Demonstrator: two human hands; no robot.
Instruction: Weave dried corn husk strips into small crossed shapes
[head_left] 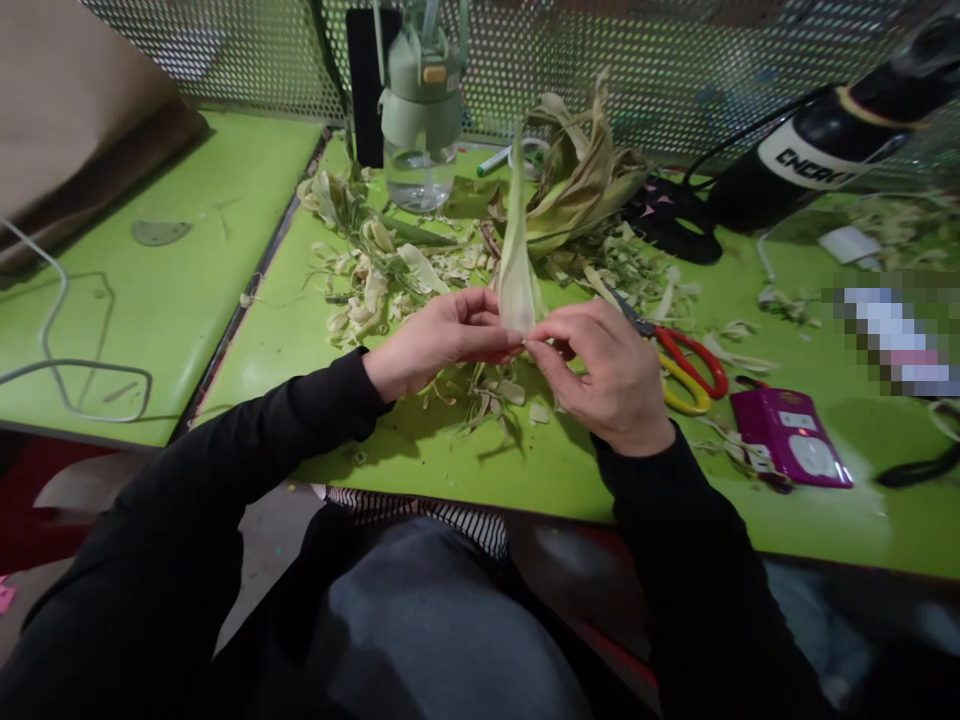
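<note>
A long pale green corn husk [514, 270] stands upright between my hands, its wide lower end toward me. My left hand [457, 335] is closed on that lower end from the left, thumb on the near side. From the right, my right hand [604, 365] pinches the bottom edge of the same husk, its fingertips touching those of the left. Behind it lies a bundle of dry corn husks [581, 200]. Husk scraps [375, 280] are strewn around and under my hands. Scissors [690, 365] with red and yellow handles lie beside my right hand.
A water bottle [421, 125] and a black phone-like slab [365, 90] stand at the back by the perforated screen [255, 60]. To the right are a black bottle [810, 150] and a purple box [791, 437]. A brown paper bag [82, 110] and bent wire [56, 290] are at left.
</note>
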